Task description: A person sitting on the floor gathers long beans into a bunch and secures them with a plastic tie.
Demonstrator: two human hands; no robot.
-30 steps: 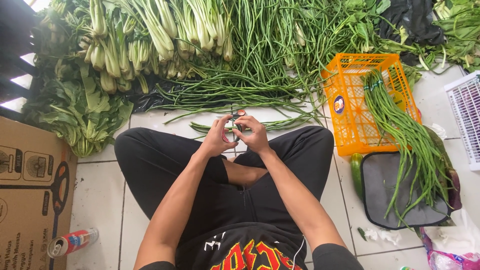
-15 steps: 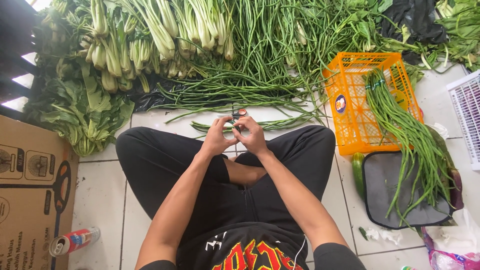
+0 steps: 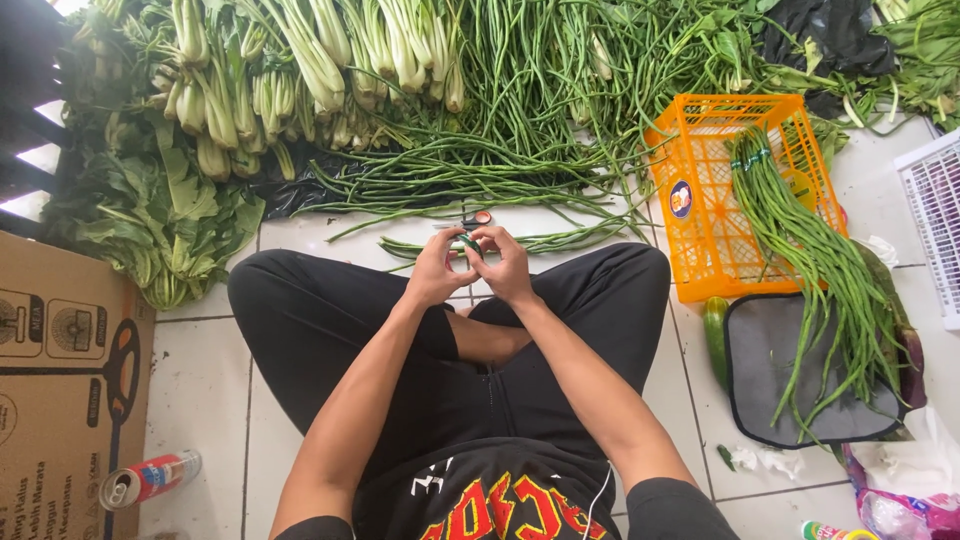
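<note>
I sit cross-legged on a white tiled floor [image 3: 205,395]. My left hand [image 3: 437,268] and my right hand [image 3: 503,262] meet in front of my knees, fingertips pinched together on a small green band [image 3: 468,243]. Just beyond my fingers lies a small bunch of long beans [image 3: 560,240] on the tiles, with scissors [image 3: 470,220] partly hidden behind my hands. A large pile of long beans [image 3: 500,120] spreads across the floor further out.
Bok choy [image 3: 290,70] and leafy greens [image 3: 150,210] lie at the far left. An orange crate [image 3: 705,230] at the right carries a tied bunch of long beans [image 3: 820,260] draping onto a dark mat [image 3: 775,370]. A cardboard box [image 3: 60,400] and a can [image 3: 150,478] sit at my left.
Both hands stay together in front of my knees, with only small finger movements on the band. Nothing else has moved.
</note>
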